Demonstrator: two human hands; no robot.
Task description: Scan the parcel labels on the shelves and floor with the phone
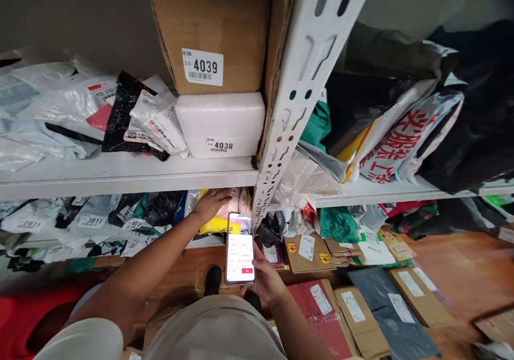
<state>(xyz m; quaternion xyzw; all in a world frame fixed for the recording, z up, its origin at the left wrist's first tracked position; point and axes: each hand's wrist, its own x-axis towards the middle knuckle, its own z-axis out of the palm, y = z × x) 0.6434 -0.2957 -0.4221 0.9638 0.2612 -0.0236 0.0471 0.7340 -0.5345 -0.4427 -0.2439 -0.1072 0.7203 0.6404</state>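
Observation:
My right hand (268, 280) holds a smartphone (240, 248) upright in front of me, its lit screen facing me. My left hand (212, 203) reaches under the middle shelf and rests, fingers curled, on a pale parcel (236, 200) that lies on a yellow bag (213, 225). Whether the fingers grip the parcel is unclear. On the shelf above stand a white foam box (220, 124) labelled 4038 and a brown carton (209, 38) labelled 4039 stacked on it.
A white perforated metal upright (295, 92) splits the shelving. Plastic mailer bags (80, 113) fill the left shelves; dark and printed bags (405, 135) fill the right. Cardboard parcels and grey mailers (381, 306) lie on the wooden floor at right. A red object (28, 312) sits at lower left.

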